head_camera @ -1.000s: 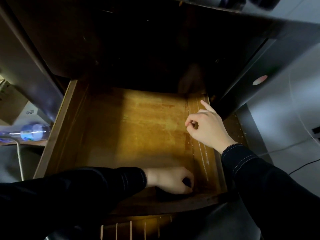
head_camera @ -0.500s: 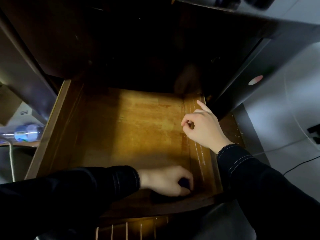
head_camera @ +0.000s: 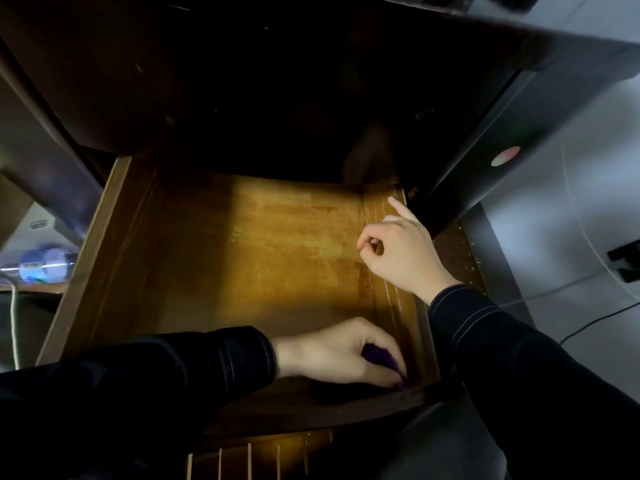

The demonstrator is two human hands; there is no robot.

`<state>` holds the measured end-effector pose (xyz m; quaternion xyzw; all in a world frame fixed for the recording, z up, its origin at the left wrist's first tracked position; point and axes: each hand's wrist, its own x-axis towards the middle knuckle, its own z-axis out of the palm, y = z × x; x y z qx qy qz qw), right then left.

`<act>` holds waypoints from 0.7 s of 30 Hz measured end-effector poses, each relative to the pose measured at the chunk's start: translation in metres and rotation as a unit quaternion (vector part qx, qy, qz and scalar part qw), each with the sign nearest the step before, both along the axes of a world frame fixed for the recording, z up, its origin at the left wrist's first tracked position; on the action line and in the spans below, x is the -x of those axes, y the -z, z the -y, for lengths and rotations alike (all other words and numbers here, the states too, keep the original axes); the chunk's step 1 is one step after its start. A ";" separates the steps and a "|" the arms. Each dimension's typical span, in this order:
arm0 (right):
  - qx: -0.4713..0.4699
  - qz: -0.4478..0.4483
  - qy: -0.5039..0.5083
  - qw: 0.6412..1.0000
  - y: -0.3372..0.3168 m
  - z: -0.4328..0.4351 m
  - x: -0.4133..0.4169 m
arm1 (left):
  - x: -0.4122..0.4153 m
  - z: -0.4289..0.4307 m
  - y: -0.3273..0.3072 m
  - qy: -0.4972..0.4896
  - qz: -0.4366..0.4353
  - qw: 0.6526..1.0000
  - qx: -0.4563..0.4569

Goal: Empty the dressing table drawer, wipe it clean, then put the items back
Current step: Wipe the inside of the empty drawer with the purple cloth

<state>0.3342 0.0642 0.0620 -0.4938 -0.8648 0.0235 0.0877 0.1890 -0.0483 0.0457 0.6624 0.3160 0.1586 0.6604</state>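
Note:
The wooden drawer (head_camera: 114, 258) is pulled out below the dark dressing table, and its yellow-brown floor holds no items. My left hand (head_camera: 332, 355) grips a dark purple cloth (head_camera: 379, 358) down in the drawer's near right corner, against the front wall. My right hand (head_camera: 401, 251) rests on the drawer's right side wall, index finger stretched forward along the rim, the other fingers curled with nothing in them.
The dressing table's dark underside (head_camera: 242, 81) overhangs the back of the drawer. A bottle with a blue label (head_camera: 43, 265) and a white cable (head_camera: 14, 323) lie on the left. On the right are grey floor (head_camera: 571, 220) and a black cable (head_camera: 595, 320).
My left hand has pushed the cloth a little further right into the front corner. My right hand stays on the side wall. The view shifted slightly.

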 end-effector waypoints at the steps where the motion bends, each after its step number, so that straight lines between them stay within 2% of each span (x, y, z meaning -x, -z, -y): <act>1: 0.000 -0.001 0.000 1.000 0.000 0.000 0.000 | -0.001 0.000 0.002 0.002 -0.018 1.000 0.001; 4: 0.003 0.002 0.000 1.000 0.000 0.000 0.000 | -0.007 -0.001 0.012 0.046 -0.147 0.988 -0.014; 6: -0.001 0.001 0.002 1.000 0.000 0.000 0.001 | -0.006 -0.003 0.014 0.065 -0.189 0.980 0.016; 11: -0.009 -0.002 0.006 1.000 0.001 0.001 0.001 | 0.008 -0.007 0.004 0.046 -0.070 0.993 0.086; 13: -0.004 -0.002 0.007 1.000 0.001 0.001 0.001 | 0.004 -0.004 0.007 0.039 -0.089 0.994 0.056; 15: -0.003 -0.002 0.006 1.000 0.000 0.001 0.002 | -0.004 -0.001 0.014 0.060 -0.167 0.984 -0.005; 17: 0.003 0.001 0.003 1.000 0.000 0.001 0.003 | -0.007 0.001 0.018 0.083 -0.213 0.973 -0.021; 21: 0.003 -0.001 0.001 1.000 0.000 0.000 0.003 | -0.002 -0.003 0.016 0.083 -0.159 0.984 0.009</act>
